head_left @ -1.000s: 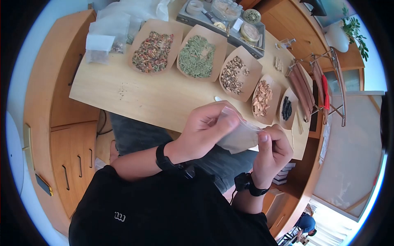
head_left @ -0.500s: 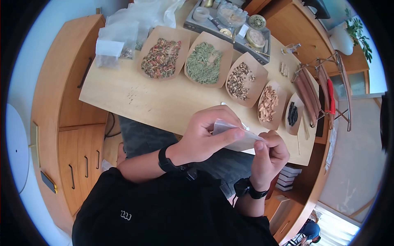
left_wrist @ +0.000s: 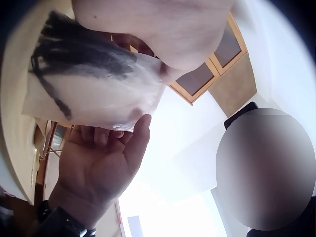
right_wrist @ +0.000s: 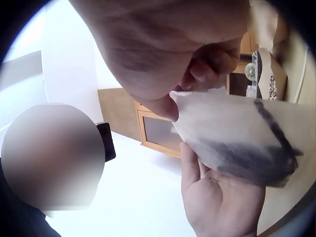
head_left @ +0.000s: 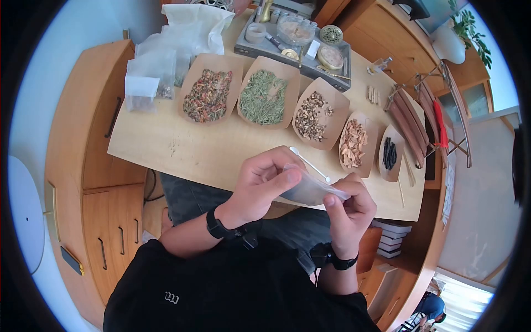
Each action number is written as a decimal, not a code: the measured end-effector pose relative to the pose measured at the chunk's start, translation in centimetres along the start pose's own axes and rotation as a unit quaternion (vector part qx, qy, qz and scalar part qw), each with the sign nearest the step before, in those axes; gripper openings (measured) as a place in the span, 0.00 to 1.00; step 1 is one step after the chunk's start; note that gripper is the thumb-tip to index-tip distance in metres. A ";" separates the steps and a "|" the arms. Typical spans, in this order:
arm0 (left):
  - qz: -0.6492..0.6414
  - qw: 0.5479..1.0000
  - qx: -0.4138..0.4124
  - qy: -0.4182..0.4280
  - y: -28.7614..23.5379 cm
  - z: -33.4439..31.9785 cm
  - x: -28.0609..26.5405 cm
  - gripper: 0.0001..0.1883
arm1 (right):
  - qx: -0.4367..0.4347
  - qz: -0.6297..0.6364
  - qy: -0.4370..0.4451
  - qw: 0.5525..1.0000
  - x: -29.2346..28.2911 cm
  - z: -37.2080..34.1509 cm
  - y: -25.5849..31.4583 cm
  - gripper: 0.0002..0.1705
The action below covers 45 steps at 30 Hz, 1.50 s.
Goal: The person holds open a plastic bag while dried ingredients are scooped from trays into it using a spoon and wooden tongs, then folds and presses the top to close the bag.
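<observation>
In the head view, the left hand (head_left: 259, 185) pinches one upper corner of a translucent bag (head_left: 307, 192) between thumb and fingers. Its other end is pinched by the right hand (head_left: 351, 213), so the bag stretches between them above the table's front edge. Dark strips (left_wrist: 79, 44) show through the bag in the left wrist view, with the left hand (left_wrist: 158, 29) above and the right hand (left_wrist: 96, 160) below. The right wrist view shows the bag (right_wrist: 212, 118) from its other side. Whether its mouth is open, I cannot tell.
Paper trays on the table hold red-green mix (head_left: 206, 97), green stems (head_left: 263, 99), brown bits (head_left: 314, 119), orange chips (head_left: 354, 143) and black strips (head_left: 390, 154). A white stick (head_left: 311, 165) lies beyond the hands. Behind are a grey tray (head_left: 243, 48), filled bags (head_left: 141, 91) and a wooden rack (head_left: 406, 124).
Both hands have shifted left in the head view, still holding the bag, which has tilted and shows less of its face than a second ago. More of the white stick shows.
</observation>
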<state>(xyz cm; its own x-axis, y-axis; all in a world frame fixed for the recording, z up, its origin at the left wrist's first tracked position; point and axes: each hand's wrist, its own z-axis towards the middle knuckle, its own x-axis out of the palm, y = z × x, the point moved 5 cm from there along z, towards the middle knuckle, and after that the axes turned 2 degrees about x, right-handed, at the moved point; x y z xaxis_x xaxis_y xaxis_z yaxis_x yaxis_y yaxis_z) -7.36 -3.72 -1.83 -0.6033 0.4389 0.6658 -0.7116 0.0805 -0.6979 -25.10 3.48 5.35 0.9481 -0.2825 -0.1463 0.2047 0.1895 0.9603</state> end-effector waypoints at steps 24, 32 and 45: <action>0.140 0.989 -0.003 0.040 -2.1 -0.7 0.1 0.06 | -0.111 -0.011 0.057 0.992 2.9 0.4 -0.2 0.09; 0.179 0.980 0.019 0.084 -2.6 -0.4 -0.8 0.04 | -0.079 0.037 0.062 0.994 2.7 -0.1 -1.5 0.06; 0.255 0.950 0.159 -0.079 -4.5 -2.6 -3.1 0.14 | -0.005 0.107 0.122 0.987 4.6 -1.3 -2.5 0.09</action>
<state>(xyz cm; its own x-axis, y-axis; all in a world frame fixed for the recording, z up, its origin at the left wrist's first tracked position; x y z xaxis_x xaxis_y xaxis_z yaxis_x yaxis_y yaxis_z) -1.37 -3.13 -1.42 -0.9279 0.2055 0.3111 -0.3693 -0.3919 -0.8426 -20.93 2.90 1.93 1.0000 -0.0007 0.0058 -0.0055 0.2301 0.9732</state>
